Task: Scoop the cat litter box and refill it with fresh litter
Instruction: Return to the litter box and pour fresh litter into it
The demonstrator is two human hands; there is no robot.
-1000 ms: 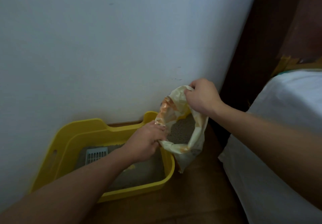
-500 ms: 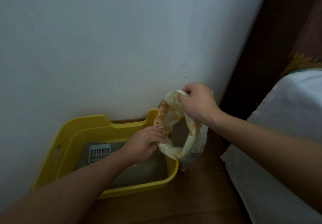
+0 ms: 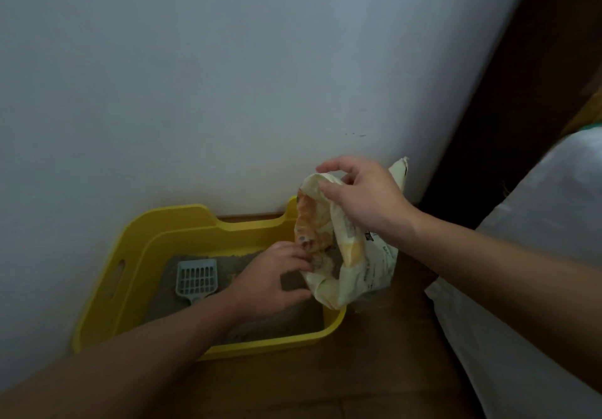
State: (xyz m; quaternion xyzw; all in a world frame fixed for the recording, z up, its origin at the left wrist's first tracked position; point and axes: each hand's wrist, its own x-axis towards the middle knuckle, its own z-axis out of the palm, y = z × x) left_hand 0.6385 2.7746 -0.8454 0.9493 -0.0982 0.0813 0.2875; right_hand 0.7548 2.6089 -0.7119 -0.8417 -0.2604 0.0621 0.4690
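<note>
spill risk at the litter box [image 3: 146, 239]
litter bag [image 3: 361, 265] is gripped by left hand [image 3: 277, 275] and right hand [image 3: 361, 197] over the box's rim — litter may be spilled outside.

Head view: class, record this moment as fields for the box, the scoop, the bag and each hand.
litter box: yellow, against the wall, grey litter inside
scoop: pale blue, lying on the litter
litter bag: mouth open, tilted over the box's right end
left hand: grips the bag's lower lip
right hand: holds the bag's top edge
</note>
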